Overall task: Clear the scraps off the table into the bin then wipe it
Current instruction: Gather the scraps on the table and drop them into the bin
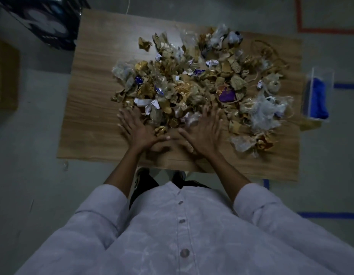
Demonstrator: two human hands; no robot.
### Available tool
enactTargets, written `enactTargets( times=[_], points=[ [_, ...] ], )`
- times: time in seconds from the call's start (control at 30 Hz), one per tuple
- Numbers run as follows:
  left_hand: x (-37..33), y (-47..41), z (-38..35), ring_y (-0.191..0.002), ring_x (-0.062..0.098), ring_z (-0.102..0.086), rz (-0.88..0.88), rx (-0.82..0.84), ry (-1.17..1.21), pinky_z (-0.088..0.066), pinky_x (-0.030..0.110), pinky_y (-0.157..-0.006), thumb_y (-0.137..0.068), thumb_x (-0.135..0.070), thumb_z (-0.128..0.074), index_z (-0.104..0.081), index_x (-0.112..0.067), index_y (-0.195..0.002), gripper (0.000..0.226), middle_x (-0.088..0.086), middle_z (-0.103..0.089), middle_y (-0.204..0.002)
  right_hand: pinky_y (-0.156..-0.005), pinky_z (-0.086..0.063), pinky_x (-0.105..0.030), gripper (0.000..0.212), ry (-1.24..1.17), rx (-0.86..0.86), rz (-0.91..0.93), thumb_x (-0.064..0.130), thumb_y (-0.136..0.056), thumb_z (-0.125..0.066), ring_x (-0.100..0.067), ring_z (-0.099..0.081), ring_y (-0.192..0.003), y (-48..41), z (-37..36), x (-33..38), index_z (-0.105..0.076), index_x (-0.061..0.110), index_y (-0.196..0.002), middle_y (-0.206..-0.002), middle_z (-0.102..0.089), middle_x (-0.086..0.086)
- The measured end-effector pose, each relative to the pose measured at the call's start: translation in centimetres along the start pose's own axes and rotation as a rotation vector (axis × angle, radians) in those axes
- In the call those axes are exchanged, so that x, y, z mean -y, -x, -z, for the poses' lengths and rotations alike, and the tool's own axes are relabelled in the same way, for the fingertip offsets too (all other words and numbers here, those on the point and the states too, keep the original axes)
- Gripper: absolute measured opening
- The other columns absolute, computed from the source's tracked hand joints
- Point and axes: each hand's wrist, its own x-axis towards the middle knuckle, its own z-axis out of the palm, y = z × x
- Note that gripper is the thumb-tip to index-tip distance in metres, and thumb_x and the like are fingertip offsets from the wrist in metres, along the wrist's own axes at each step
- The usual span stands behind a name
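On the brown wooden table [96, 92], your left hand [138, 130] and right hand [204, 133] — fingers splayed, empty — touch uncleared crumpled-paper scraps [192, 80]; binning, wiping remain.

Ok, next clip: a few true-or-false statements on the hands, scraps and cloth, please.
1. The left hand and right hand lie open, fingers spread, at the near edge of the scraps. True.
2. The table is already cleared. False: scraps cover much of it.
3. A blue cloth sits in a clear box by the table's right edge. True.
4. The right hand holds the cloth. False: it lies in the box, untouched.
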Motion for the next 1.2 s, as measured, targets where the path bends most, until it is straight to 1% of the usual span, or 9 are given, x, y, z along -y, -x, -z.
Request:
enactTargets(
  times=[0.1, 0.2, 0.3, 0.5, 0.7, 0.8, 0.9, 0.97, 1.2],
  points=[
    [1.2, 3.1, -3.3, -0.148, 0.036, 0.035, -0.044, 0.016, -0.034, 0.025, 0.051, -0.118, -0.037, -0.106, -0.052, 0.026, -0.006, -0.156, 0.174, 0.021, 0.035, -0.161, -0.123, 0.001, -0.059, 0.123, 0.094, 0.030, 0.085, 0.093, -0.077, -0.039, -0.031, 0.018, -0.154, 4.1, -1.3, -3.6, 0.008, 0.017, -0.161, -0.167, 0.020, -0.013],
    [1.1, 5.1, -6.4, -0.151, 0.038, 0.030, -0.069, 0.004, -0.110, 0.018, 0.055, -0.121, -0.058, -0.102, -0.049, 0.022, 0.000, -0.156, 0.158, 0.023, 0.030, -0.163, -0.120, -0.005, -0.063, 0.114, 0.214, 0.041, 0.162, 0.086, -0.085, -0.040, -0.033, 0.013, -0.155, 5.4, -2.6, -5.3, 0.002, 0.012, -0.161, -0.167, 0.015, -0.014],
    [0.8, 5.0, -8.1, -0.153, 0.042, 0.019, -0.155, -0.082, -0.169, 0.007, 0.057, -0.124, -0.079, -0.089, -0.045, 0.008, 0.006, -0.158, 0.134, 0.027, 0.018, -0.165, -0.121, -0.005, -0.063, 0.103, 0.222, 0.030, 0.211, 0.078, -0.092, -0.038, -0.030, 0.011, -0.155, 3.8, -2.7, -3.9, 0.001, 0.013, -0.162, -0.168, 0.012, -0.011],
    [-1.2, 0.4, -6.0, -0.155, 0.039, 0.014, -0.151, -0.122, -0.123, 0.006, 0.051, -0.126, -0.087, -0.081, -0.037, 0.000, 0.010, -0.157, 0.120, 0.027, 0.009, -0.167, -0.122, -0.003, -0.060, 0.093, 0.108, -0.053, 0.162, 0.073, -0.096, -0.034, -0.026, 0.012, -0.155, -2.8, -1.3, 0.6, 0.003, 0.018, -0.162, -0.169, 0.010, -0.006],
    [-3.8, 4.3, -5.5, -0.152, 0.038, -0.020, 0.031, -0.362, 0.301, -0.011, 0.044, -0.124, -0.086, -0.071, -0.042, -0.022, -0.001, -0.157, 0.102, 0.024, -0.023, -0.163, -0.123, -0.016, -0.044, 0.081, -0.123, -0.270, 0.146, 0.057, -0.098, -0.053, -0.025, -0.016, -0.154, 0.7, 1.2, -1.1, -0.024, 0.013, -0.158, -0.167, -0.017, -0.009],
    [-4.4, 8.0, -7.9, -0.153, 0.040, -0.015, -0.243, -0.359, 0.124, -0.007, 0.048, -0.126, -0.090, -0.065, -0.052, -0.019, -0.002, -0.159, 0.099, 0.024, -0.015, -0.165, -0.120, -0.023, -0.052, 0.081, -0.136, -0.400, 0.034, 0.059, -0.096, -0.054, -0.030, -0.019, -0.153, 4.9, 1.9, -6.5, -0.026, 0.013, -0.157, -0.165, -0.021, -0.013],
    [-5.6, 9.6, -10.8, -0.156, 0.042, 0.000, -0.596, -0.201, -0.116, 0.001, 0.055, -0.126, -0.089, -0.066, -0.057, -0.013, 0.003, -0.159, 0.107, 0.026, -0.003, -0.167, -0.120, -0.017, -0.056, 0.098, -0.095, -0.463, -0.253, 0.078, -0.087, -0.048, -0.031, -0.013, -0.154, 7.0, 3.2, -11.8, -0.021, 0.017, -0.159, -0.166, -0.014, -0.014],
    [-6.9, 9.5, -12.4, -0.155, 0.044, 0.007, -0.730, -0.116, -0.216, 0.001, 0.062, -0.124, -0.087, -0.069, -0.060, -0.011, 0.004, -0.159, 0.114, 0.029, 0.002, -0.166, -0.121, -0.015, -0.056, 0.110, -0.083, -0.436, -0.389, 0.086, -0.080, -0.047, -0.031, -0.006, -0.155, 7.6, 4.0, -14.4, -0.016, 0.018, -0.161, -0.167, -0.009, -0.014],
    [-9.9, 5.4, -15.1, -0.152, 0.050, 0.015, -0.696, -0.030, -0.374, -0.001, 0.076, -0.114, -0.082, -0.085, -0.046, -0.001, -0.011, -0.163, 0.119, 0.027, 0.017, -0.165, -0.122, -0.007, -0.057, 0.123, -0.039, -0.219, -0.406, 0.091, -0.070, -0.057, -0.029, 0.009, -0.155, 5.2, 3.6, -16.6, 0.006, 0.035, -0.160, -0.169, 0.009, -0.007]
  ],
)
